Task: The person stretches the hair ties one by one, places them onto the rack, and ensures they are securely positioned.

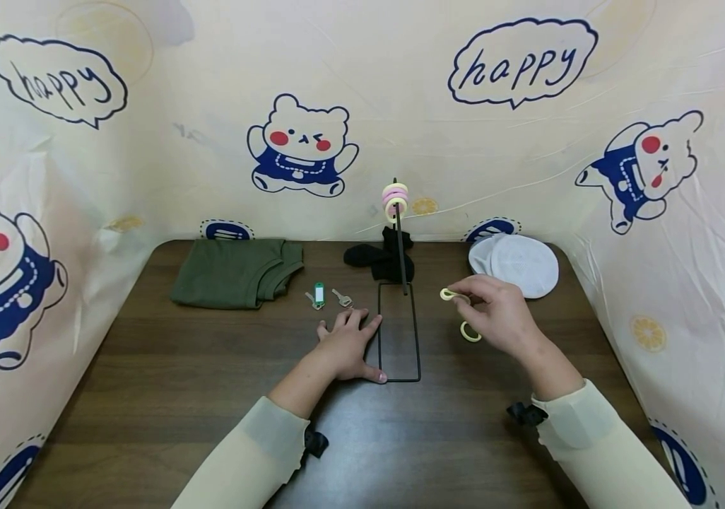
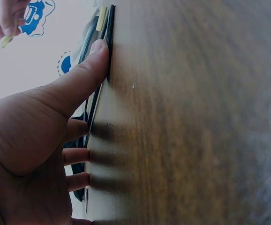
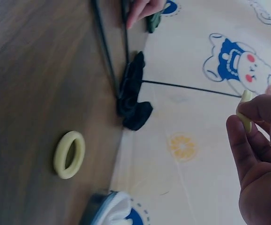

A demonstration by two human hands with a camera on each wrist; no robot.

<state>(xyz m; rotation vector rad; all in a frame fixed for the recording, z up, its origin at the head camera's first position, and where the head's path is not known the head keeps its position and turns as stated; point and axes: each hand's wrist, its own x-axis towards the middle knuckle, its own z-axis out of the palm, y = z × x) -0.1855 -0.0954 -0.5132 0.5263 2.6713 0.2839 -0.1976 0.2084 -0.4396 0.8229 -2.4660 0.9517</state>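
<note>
My right hand [image 1: 497, 311] pinches a pale yellow hair tie [image 3: 244, 111] between thumb and fingers, raised above the table. Another yellow hair tie [image 1: 470, 332] lies on the tabletop beneath that hand. My left hand [image 1: 351, 348] rests with its fingers spread at the black wire stand [image 1: 419, 339]. Its thumb presses the base's near left corner, while a fingertip reaches the left bar. At the top of the stand's upright post, pink and yellow hair ties [image 1: 395, 192] hang on the arm.
Behind the stand lie black socks [image 1: 378, 259]. Folded green cloth [image 1: 229, 274] sits at the back left. Two keys, one with a green tag [image 1: 319, 295], lie just beyond my left hand. A white cap [image 1: 523, 265] rests at the back right. Printed sheeting surrounds the table.
</note>
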